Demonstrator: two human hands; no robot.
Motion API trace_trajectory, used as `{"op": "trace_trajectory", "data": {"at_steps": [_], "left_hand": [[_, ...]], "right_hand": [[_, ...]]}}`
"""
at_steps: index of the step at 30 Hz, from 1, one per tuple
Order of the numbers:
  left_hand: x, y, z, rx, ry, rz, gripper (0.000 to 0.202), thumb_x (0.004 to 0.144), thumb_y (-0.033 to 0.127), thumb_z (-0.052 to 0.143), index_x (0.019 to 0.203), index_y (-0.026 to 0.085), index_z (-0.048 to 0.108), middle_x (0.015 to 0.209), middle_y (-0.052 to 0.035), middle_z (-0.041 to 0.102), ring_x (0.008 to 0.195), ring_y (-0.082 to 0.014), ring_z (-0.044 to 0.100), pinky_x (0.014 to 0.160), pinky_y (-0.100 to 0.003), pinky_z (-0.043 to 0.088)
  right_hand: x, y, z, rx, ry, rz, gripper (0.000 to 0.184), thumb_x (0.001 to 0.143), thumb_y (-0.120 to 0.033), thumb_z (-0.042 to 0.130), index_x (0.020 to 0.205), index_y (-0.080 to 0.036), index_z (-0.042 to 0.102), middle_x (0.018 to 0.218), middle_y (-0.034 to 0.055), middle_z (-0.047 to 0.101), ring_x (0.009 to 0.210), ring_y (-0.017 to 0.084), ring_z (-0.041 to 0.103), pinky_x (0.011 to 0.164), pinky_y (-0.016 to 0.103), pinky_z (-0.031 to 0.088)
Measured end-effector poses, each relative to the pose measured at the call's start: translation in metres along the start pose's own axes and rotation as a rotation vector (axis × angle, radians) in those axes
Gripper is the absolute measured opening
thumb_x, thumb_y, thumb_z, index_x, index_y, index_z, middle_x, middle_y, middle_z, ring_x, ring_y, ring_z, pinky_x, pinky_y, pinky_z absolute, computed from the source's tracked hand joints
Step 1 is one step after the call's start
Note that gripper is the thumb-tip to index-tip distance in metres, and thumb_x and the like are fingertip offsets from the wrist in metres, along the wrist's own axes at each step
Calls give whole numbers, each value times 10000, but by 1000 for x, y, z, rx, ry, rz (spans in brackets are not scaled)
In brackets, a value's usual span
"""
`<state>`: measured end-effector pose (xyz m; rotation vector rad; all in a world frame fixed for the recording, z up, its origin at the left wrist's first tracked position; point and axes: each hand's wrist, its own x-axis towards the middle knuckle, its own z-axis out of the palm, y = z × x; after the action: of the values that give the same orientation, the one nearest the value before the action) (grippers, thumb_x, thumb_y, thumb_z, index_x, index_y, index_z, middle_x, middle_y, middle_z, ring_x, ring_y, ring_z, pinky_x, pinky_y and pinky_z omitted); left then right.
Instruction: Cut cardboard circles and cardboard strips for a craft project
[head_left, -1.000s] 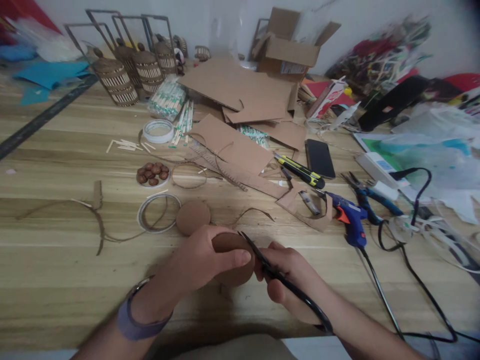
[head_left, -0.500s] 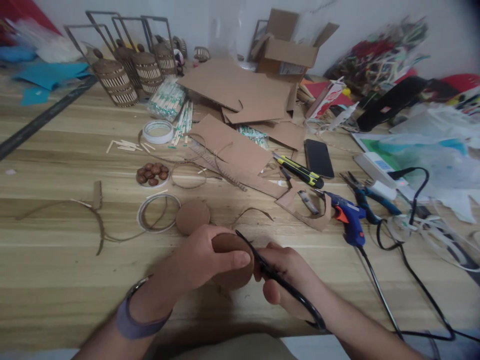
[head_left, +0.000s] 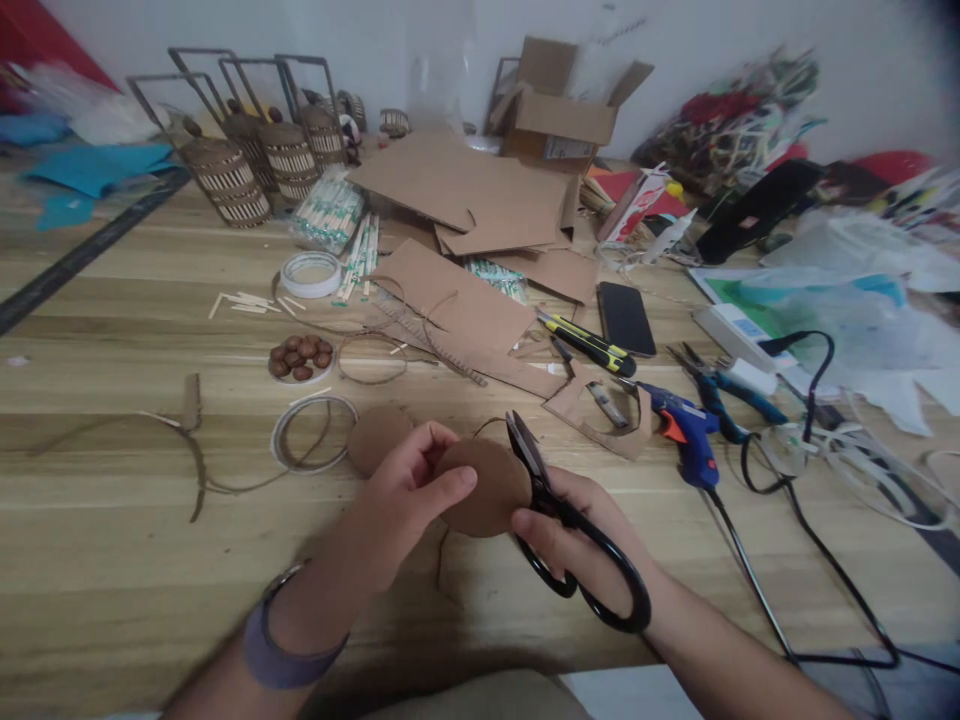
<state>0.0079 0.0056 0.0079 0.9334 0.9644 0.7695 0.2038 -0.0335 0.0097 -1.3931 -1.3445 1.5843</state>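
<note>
Swung toward eleven o'clock, scissors (head_left: 544, 497) gripped by the right hand (head_left: 604, 515) could, slipping, nick the cardboard disc (head_left: 489, 495) the left hand (head_left: 394, 502) pinches.

And here the left hand (head_left: 412, 495) has fingertips out of sight behind the held cardboard disc (head_left: 491, 490), its knuckles masking an edge of the second disc (head_left: 375, 438)! Over to the right hand (head_left: 585, 545), some fingers lost behind the scissors (head_left: 553, 503); both forearms (head_left: 712, 635) run off the lower edge! Up top, the red object (head_left: 52, 45) is cropped, the carton's label (head_left: 568, 148) a blur, the wall marks (head_left: 619, 32) too small to read
</note>
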Motion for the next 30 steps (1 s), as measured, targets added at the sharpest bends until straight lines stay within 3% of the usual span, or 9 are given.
{"op": "trace_trajectory", "data": {"at_steps": [5, 8, 15, 22, 30], "left_hand": [[0, 1, 4, 5, -15, 16, 283, 717, 323, 766, 873, 201, 565, 756, 45, 629, 712, -122, 576, 628, -205, 444], [1, 3, 5, 14, 35, 42, 250, 742, 353, 738, 888, 186, 624, 794, 21, 658, 746, -128, 595, 649, -208, 467], [-1, 7, 5, 84, 108, 29, 243, 731, 402, 700, 810, 180, 644, 675, 34, 591, 573, -100, 516, 476, -186, 406], [-2, 5, 4, 94, 85, 22, 287, 728, 372, 713, 929, 184, 628, 667, 61, 554, 510, -87, 514, 465, -200, 435], [-2, 5, 2, 104, 101, 15, 374, 726, 367, 688, 1050, 183, 727, 713, 37, 574, 510, -81, 475, 447, -195, 381]], "right_hand": [[1, 0, 1, 20, 102, -14, 313, 812, -486, 670, 742, -224, 514, 451, -88, 434, 357, 77, 368, 343, 193, 302], [3, -1, 1, 14, 131, -35, 310, 810, -475, 664, 717, -229, 500, 438, -87, 437, 357, 80, 375, 346, 194, 315], [4, 1, 0, -1, 125, -48, 327, 827, -489, 656, 702, -231, 497, 442, -80, 446, 362, 90, 400, 349, 205, 337], [8, 6, -2, 42, 205, -103, 402, 845, -557, 652, 669, -246, 468, 414, -74, 444, 351, 98, 391, 361, 228, 319], [5, 8, -1, 36, 174, -100, 383, 858, -552, 645, 711, -230, 499, 438, -75, 449, 361, 92, 407, 360, 212, 336]]}}
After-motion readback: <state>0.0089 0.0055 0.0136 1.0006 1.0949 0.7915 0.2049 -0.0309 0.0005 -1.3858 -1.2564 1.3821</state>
